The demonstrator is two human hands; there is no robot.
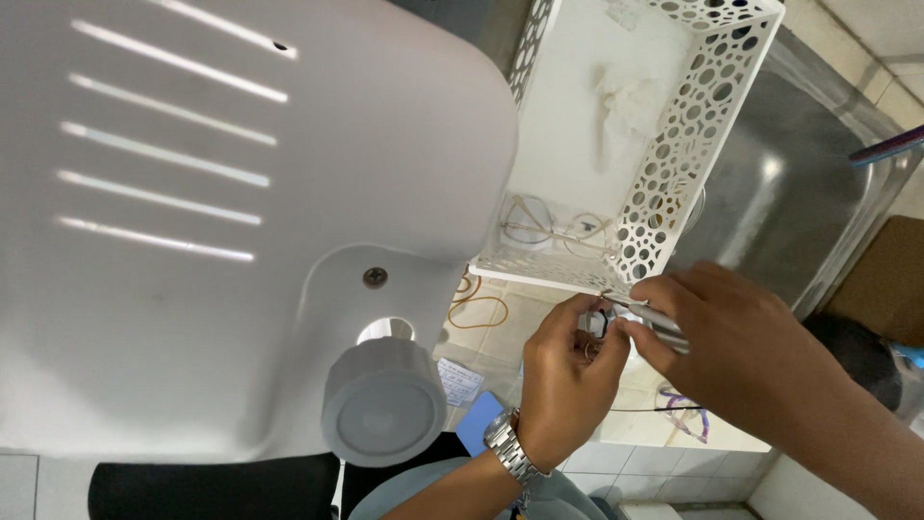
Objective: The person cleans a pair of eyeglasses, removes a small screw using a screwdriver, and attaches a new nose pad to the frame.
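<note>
My left hand (568, 376), with a metal wristwatch (508, 445) on the wrist, pinches a small dark part (599, 325) between thumb and fingers just below the front edge of a white perforated basket (674, 164). My right hand (731, 347) holds a thin metal tool (647, 313), probably tweezers, whose tip touches that small part. The two hands meet in the lower middle of the view. What the part is stays too small to tell.
A big white plastic housing (192, 221) with slots, a screw (375, 277) and a round grey knob (383, 404) fills the left. Rubber bands (478, 310) lie on the tiled counter. A steel sink (799, 183) sits at right, a brown box (885, 279) beyond it.
</note>
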